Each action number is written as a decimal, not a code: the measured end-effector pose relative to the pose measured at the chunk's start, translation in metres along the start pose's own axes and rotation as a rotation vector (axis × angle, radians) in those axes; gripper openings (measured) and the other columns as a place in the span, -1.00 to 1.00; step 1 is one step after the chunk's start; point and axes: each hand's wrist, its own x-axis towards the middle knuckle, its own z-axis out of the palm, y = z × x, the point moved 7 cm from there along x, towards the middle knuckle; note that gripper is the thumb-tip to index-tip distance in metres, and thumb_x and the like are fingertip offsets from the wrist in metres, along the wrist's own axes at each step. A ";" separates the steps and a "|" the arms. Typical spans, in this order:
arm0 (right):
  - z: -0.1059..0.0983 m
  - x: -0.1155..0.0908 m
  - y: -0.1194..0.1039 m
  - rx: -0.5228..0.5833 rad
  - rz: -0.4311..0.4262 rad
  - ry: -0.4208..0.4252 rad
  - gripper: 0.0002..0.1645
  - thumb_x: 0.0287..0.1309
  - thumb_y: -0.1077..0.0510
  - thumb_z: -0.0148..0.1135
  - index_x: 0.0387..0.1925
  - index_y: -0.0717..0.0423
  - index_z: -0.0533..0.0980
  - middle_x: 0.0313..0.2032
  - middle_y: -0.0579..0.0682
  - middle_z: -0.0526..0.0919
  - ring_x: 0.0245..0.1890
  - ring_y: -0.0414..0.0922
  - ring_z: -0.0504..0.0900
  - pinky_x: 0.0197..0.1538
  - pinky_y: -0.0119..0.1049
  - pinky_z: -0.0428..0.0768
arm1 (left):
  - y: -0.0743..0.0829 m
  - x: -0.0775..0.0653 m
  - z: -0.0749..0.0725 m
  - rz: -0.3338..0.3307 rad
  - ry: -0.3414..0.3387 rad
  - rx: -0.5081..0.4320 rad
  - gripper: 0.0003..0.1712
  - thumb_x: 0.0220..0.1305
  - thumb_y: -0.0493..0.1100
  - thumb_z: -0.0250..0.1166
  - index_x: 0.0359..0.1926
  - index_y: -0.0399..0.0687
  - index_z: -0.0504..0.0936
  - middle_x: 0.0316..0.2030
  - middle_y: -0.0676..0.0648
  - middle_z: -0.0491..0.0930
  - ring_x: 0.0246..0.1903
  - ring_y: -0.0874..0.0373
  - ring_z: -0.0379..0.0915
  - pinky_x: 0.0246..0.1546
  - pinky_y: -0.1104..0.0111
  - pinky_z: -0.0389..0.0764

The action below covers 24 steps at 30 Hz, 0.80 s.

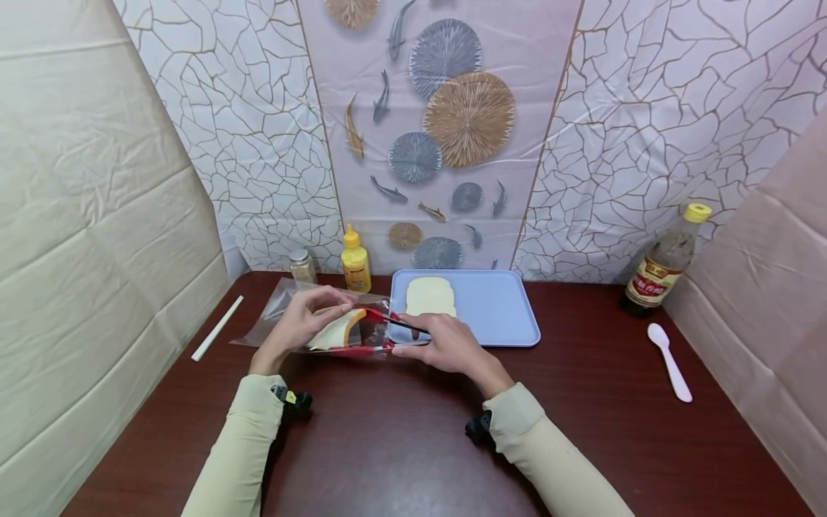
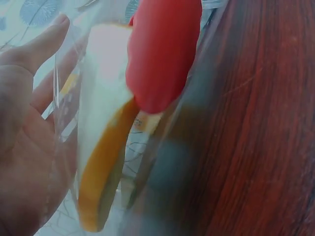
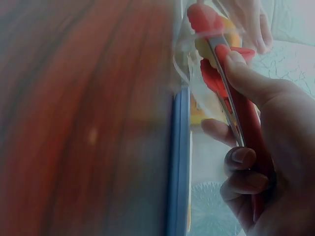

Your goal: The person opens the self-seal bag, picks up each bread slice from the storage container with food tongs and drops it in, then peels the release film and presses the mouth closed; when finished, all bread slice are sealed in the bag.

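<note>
A: Which step is this?

B: Taking hold of the bread, I'd say. The right hand (image 1: 449, 345) grips a pair of red-tipped metal tongs (image 3: 241, 103), their jaws apart, one to each side of a white bread slice with golden-brown crust (image 1: 332, 332) inside a clear plastic bag (image 1: 276, 311)

A: And the left hand (image 1: 300, 319)?

B: Holding the bag by its far edge, beside the slice. Whether the red tips touch the bread, I can't tell

A: What does the next move call for?

B: A gentle squeeze, I think, then a straight draw out through the mouth with the bag held back. Press hard and soft bread would probably dent; nip the film and the bag could come along too

A: How does it all point?

B: The tongs' long axis runs roughly left to right above the dark red-brown wood-grain table (image 1: 388, 431), tips leftward, handles in the right hand. The bag lies much the same way, mouth to the right, at the near left side of a pale blue rectangular plastic tray (image 1: 494, 309). The slice's crust edge faces right too, between the tips
</note>
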 end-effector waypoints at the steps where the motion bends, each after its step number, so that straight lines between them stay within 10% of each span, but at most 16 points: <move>1: 0.001 0.001 -0.001 0.003 0.003 0.002 -0.15 0.26 -0.43 0.46 0.49 -0.26 0.53 0.31 -0.09 0.73 0.16 -0.11 0.72 0.17 0.01 0.70 | 0.000 0.000 0.000 -0.002 0.000 0.002 -0.88 0.50 -0.19 0.42 -0.04 -0.12 0.80 0.09 -0.14 0.82 0.14 0.13 0.74 0.21 0.42 0.67; 13: 0.016 0.013 -0.009 0.055 0.043 -0.013 -0.07 0.24 -0.44 0.48 0.51 -0.16 0.51 0.11 -0.02 0.81 -0.05 -0.08 0.70 -0.10 -0.16 0.64 | -0.005 -0.001 -0.004 -0.040 0.028 0.033 -0.89 0.50 -0.12 0.44 -0.07 -0.01 0.81 0.08 -0.10 0.82 0.18 0.12 0.69 0.42 -0.13 0.55; 24: 0.015 0.014 -0.006 0.038 0.073 0.001 -0.05 0.23 -0.46 0.47 0.52 -0.15 0.51 0.05 -0.01 0.81 -0.09 -0.07 0.68 -0.14 -0.16 0.61 | -0.009 -0.002 -0.005 -0.054 0.041 0.059 -0.85 0.46 -0.09 0.48 -0.06 -0.01 0.82 0.09 -0.05 0.81 0.19 0.08 0.70 0.43 -0.20 0.52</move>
